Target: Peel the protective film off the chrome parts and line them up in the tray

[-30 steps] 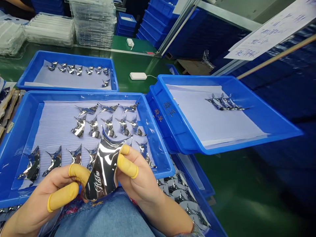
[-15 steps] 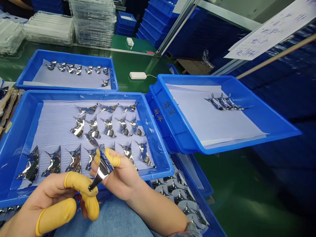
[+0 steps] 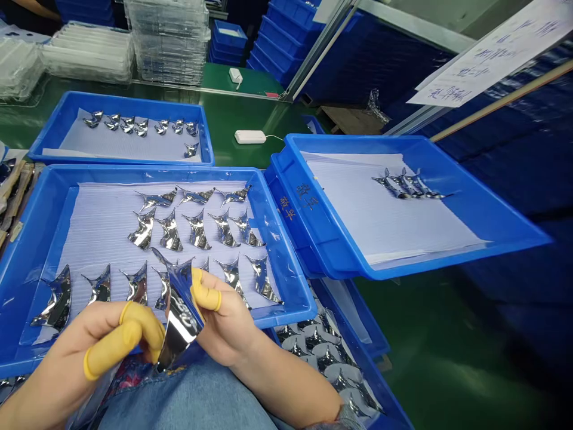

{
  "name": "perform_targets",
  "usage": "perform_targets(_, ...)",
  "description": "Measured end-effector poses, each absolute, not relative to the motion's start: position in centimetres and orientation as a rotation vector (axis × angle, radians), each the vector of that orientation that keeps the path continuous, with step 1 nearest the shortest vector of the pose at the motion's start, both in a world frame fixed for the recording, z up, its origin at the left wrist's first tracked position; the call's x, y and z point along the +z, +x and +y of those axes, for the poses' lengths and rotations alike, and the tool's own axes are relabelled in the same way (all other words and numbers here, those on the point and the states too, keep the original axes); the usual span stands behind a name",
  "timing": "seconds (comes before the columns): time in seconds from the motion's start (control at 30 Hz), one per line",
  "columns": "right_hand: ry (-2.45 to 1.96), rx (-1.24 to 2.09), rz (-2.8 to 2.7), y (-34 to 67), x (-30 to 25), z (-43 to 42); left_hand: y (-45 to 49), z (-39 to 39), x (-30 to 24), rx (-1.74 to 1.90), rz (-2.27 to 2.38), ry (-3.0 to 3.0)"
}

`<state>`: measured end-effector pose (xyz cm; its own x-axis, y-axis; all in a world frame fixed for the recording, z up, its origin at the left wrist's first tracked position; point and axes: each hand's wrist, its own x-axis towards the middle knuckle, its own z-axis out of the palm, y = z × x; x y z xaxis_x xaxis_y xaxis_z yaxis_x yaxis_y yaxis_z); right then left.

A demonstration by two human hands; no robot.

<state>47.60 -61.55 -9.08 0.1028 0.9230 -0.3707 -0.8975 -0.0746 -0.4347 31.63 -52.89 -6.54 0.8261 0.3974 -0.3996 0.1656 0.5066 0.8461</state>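
A shiny chrome-plated curved part [image 3: 181,322] with pointed tips is held up over the front edge of the near blue tray [image 3: 286,280]. My right hand [image 3: 228,322], with yellow finger cots, grips its upper right side; some of the fingers are hidden behind it. At the lower left edge of the part, my left hand [image 3: 120,337] has its yellow-covered thumb and fingers closed against it. Light reflects off the broad face turned to me. Behind the hands, similar chrome parts [image 3: 197,230] lie in rows on white ribbed paper in the tray.
Farther back, another blue tray [image 3: 208,134] holds several smaller chrome pieces. Stacked blue trays [image 3: 371,272] at right carry a few parts on paper. Below them sits a tray of chrome parts [image 3: 329,358]. Clear plastic trays [image 3: 168,45] are stacked behind.
The chrome part has turned from edge-on to show its broad face. My left hand's fingers have drawn together at its lower edge; my right hand keeps its grip.
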Motion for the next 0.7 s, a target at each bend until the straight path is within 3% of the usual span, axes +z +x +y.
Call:
perform_targets(0.27, -0.843, 1.432, -0.316, 48.0, -8.0, -61.9, 33.4, -53.0, -6.2, 0.205, 0.662, 0.844)
perform_targets(0.7, -0.761, 1.463, -0.278, 48.4, -6.9, -61.8, 33.2, -52.8, -8.2, 0.163, 0.481, 0.657)
